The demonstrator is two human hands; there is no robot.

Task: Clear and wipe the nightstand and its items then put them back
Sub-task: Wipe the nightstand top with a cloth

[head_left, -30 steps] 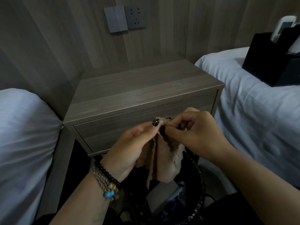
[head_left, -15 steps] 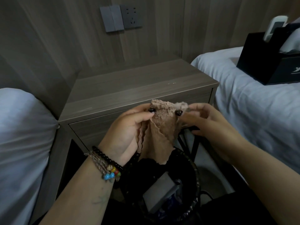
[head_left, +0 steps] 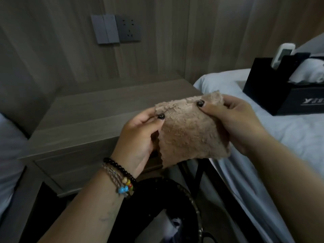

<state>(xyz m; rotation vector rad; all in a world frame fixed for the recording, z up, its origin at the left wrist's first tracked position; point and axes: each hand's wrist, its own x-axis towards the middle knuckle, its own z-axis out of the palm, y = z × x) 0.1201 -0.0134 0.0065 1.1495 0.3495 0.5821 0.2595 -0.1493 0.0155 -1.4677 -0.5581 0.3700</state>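
At centre frame, the left hand (head_left: 140, 135) and right hand (head_left: 235, 123) each pinch an upper corner of the tan fleecy cloth (head_left: 187, 134), above the nightstand (head_left: 91, 123). It looks light, limp and non-slippery, so folded edges or corners seem the best holds.

One cloth (head_left: 189, 132), held by two hands: left (head_left: 138, 137), right (head_left: 240, 123). One nightstand (head_left: 91, 123). One black box (head_left: 273, 92) at two o'clock, one remote (head_left: 282, 54) in it. Two beds (head_left: 289, 137). One bin (head_left: 175, 207). Several bracelets (head_left: 121, 176).
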